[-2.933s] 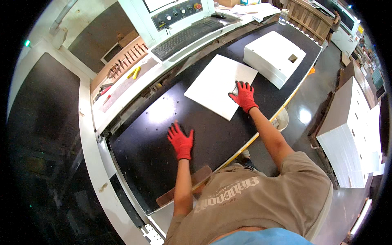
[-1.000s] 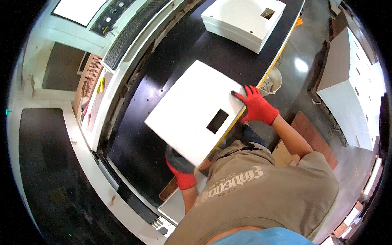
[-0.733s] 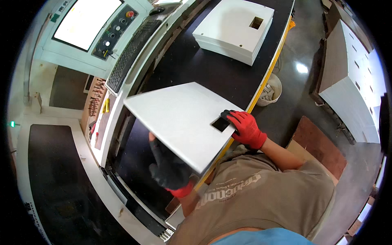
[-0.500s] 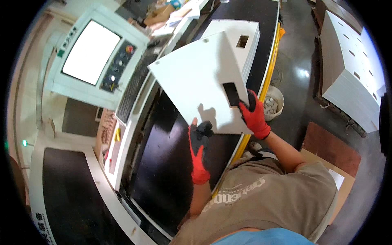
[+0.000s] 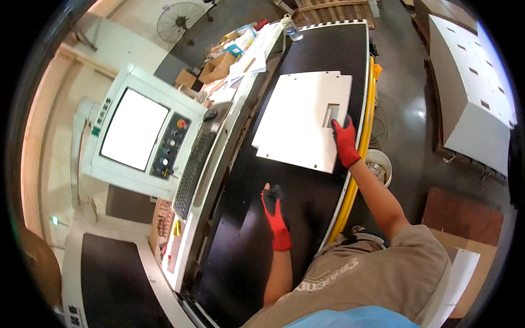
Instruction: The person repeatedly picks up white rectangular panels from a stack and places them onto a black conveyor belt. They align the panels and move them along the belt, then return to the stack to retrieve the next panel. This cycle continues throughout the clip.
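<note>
A white panel [image 5: 298, 117] with a rectangular cutout and small holes near its edges lies on the black conveyor bed [image 5: 240, 229]. White edges jutting at its corners suggest another panel beneath it. My right hand [image 5: 345, 143], in a red glove with black-coated fingers, grips the panel's right edge beside the cutout, thumb on top. Nearer to me, my left hand [image 5: 276, 210] hovers over the dark surface, apart from the panel. It wears a matching glove with one bare fingertip showing; its fingers are loosely bent and hold nothing.
A control console with a bright screen [image 5: 134, 130] and keyboard [image 5: 194, 172] stands on the left. Along the right side runs a yellow rail [image 5: 350, 202], with a white bucket [image 5: 379, 167] beyond it. Stacked white panels [image 5: 476, 82] stand far right; a clear bottle [image 5: 293, 34] is at the far end.
The tilted panel has come down flat over the white stack farther along the bed. My right hand stays on its edge. My left hand has come away from the panel, and the view has shifted.
</note>
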`<act>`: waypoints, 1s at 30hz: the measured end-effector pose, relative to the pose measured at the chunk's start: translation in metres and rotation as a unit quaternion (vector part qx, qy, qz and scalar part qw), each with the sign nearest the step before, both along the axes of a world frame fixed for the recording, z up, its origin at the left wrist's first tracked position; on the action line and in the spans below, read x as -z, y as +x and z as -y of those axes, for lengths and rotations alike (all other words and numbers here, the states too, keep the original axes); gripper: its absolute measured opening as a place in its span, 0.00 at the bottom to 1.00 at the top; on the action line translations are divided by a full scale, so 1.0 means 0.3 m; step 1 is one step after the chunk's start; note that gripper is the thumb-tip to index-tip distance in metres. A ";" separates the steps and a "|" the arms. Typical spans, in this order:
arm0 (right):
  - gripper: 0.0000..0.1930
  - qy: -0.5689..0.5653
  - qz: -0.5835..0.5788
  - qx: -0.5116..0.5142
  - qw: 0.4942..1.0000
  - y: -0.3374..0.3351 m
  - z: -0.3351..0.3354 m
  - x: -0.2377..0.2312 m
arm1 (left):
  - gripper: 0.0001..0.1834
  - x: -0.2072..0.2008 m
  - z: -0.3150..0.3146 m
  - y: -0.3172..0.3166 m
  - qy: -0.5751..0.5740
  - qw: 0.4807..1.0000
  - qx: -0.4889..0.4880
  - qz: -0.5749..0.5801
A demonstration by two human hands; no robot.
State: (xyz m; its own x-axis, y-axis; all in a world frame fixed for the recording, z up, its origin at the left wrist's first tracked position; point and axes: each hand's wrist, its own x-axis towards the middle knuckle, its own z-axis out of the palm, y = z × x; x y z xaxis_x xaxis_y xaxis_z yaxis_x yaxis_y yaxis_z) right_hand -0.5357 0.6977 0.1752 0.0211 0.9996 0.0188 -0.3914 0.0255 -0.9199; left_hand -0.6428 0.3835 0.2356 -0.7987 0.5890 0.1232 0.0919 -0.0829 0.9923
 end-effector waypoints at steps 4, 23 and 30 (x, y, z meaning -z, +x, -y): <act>0.47 -0.021 0.249 0.057 0.967 -0.108 -0.069 -0.006 | 0.27 0.061 -0.239 -0.157 0.072 0.996 0.003 -0.045; 0.43 -0.046 0.194 0.127 0.972 -0.181 -0.063 -0.092 | 0.16 0.275 -0.726 -0.644 0.160 0.987 0.028 -0.010; 0.44 -0.062 0.240 0.135 0.959 -0.234 -0.060 -0.050 | 0.44 0.261 -0.680 -0.721 0.140 0.940 0.185 0.251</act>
